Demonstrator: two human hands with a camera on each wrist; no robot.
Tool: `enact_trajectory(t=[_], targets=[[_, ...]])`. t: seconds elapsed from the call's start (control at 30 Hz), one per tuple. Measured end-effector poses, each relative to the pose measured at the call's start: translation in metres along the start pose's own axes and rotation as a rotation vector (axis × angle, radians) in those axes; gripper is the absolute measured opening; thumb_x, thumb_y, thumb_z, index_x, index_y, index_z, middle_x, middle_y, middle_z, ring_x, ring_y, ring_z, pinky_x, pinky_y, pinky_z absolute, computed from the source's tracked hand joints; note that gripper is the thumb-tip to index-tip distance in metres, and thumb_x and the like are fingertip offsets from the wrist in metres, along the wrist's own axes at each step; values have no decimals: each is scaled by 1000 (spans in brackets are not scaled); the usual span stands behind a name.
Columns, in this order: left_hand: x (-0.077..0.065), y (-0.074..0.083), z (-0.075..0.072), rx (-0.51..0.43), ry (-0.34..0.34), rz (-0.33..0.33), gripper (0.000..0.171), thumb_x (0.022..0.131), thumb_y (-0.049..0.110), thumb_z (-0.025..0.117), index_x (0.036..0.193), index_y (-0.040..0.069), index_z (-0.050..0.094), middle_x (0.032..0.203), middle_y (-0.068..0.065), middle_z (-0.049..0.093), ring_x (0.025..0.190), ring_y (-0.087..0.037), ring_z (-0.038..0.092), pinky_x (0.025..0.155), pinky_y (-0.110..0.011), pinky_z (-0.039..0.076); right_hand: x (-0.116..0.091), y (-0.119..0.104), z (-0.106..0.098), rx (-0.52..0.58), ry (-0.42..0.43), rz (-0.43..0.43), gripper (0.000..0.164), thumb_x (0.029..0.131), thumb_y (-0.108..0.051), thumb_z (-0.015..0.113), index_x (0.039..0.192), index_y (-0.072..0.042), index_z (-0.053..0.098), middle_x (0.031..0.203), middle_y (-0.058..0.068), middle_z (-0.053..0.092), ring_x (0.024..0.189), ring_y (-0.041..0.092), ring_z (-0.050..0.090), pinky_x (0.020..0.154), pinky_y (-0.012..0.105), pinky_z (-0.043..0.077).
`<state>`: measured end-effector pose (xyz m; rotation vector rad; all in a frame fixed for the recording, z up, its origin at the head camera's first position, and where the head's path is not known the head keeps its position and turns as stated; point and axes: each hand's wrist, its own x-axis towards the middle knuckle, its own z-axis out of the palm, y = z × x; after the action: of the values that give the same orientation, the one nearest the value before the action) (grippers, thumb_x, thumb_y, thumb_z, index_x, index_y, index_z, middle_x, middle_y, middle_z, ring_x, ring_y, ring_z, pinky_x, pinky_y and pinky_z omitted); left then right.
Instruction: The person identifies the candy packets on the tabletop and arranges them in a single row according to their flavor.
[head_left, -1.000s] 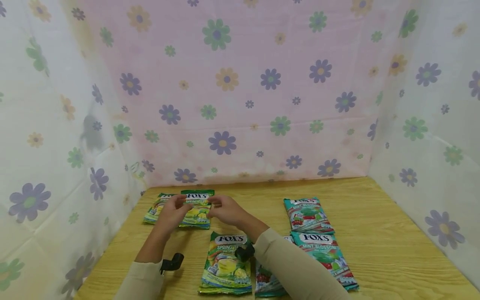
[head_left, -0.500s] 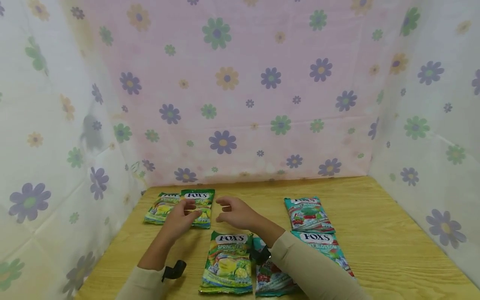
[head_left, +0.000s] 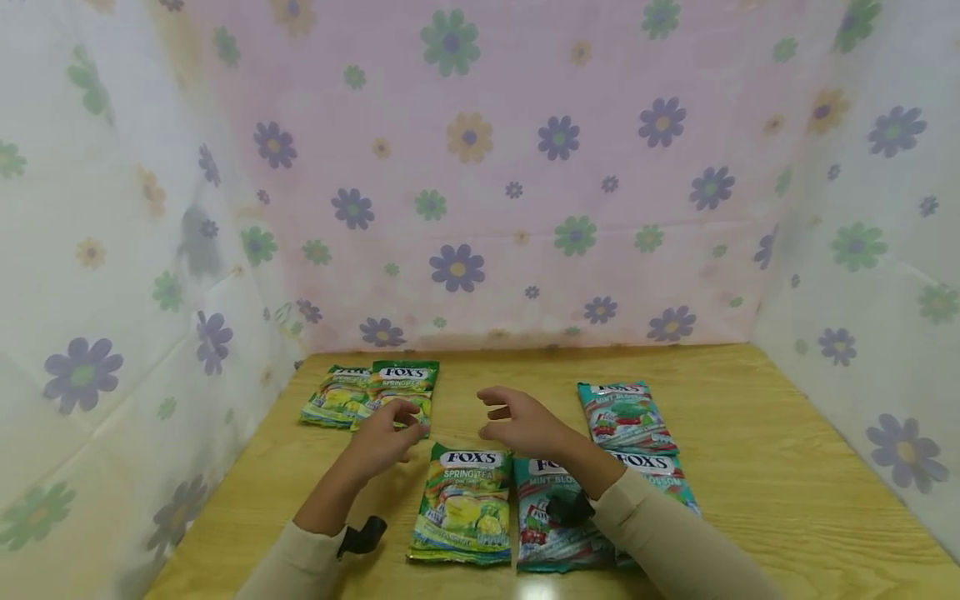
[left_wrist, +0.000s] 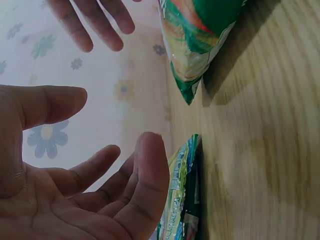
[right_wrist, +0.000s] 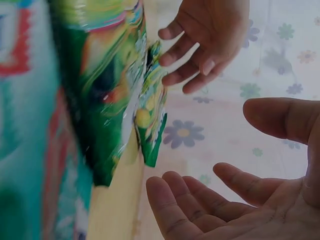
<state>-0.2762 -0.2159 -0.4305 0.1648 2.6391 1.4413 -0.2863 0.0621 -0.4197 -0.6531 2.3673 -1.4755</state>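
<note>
My left hand (head_left: 381, 440) hovers with loosely bent fingers, overlapping the lower edge of a green FOX'S Spring Tea candy bag (head_left: 405, 379) in the head view. Nothing is in its grasp. That bag partly covers another Spring Tea bag (head_left: 330, 400) at the back left. My right hand (head_left: 525, 425) is also empty, thumb and fingers apart, above the gap between bags. Closer to me, between my forearms, lies a third Spring Tea bag (head_left: 467, 508). Both palms show in the wrist views, the left hand (left_wrist: 75, 185) and the right hand (right_wrist: 250, 200), with nothing held.
Three teal FOX'S Mint Blossom bags lie on the right: one at the back (head_left: 626, 417), one in front (head_left: 547, 533), and one (head_left: 663, 475) partly hidden by my right sleeve. Flowered cloth (head_left: 517, 208) walls the wooden table (head_left: 787, 500) on three sides.
Both hands have drawn back from the rear Spring Tea bag toward me and to the right, moving farther apart. The bags lie where they were; the head view has shifted slightly.
</note>
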Motion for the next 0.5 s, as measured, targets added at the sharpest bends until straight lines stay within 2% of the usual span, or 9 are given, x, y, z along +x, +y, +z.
enact_trajectory(t=[0.17,0.37,0.43,0.5], targets=[[-2,3,3,4,-29,-26,51,100,36,70,139,5,56,127,-14,62,90,-25,70,71,-39,63,-9,8,-9,2,22,40,60,101,-29,67,156,-17,46,158,17,45,139,38,52,105,54,53],[-10,3,6,-8,-52,-70,54,99,36,72,139,5,56,125,-13,63,90,-22,69,68,-38,62,-21,13,-12,-11,15,66,59,101,-30,68,154,-13,47,153,20,50,132,37,57,98,51,56],[-14,3,7,-6,-55,-80,52,99,34,72,139,4,56,123,-13,63,89,-22,70,67,-38,62,-26,14,-13,-25,10,77,59,101,-30,67,154,-12,47,149,20,52,123,34,62,91,48,58],[-18,3,8,-7,-59,-92,49,99,31,72,137,3,57,121,-13,62,88,-21,70,65,-39,62,-31,14,-13,-40,6,95,60,101,-30,67,154,-10,46,145,21,55,107,31,67,83,44,59]])
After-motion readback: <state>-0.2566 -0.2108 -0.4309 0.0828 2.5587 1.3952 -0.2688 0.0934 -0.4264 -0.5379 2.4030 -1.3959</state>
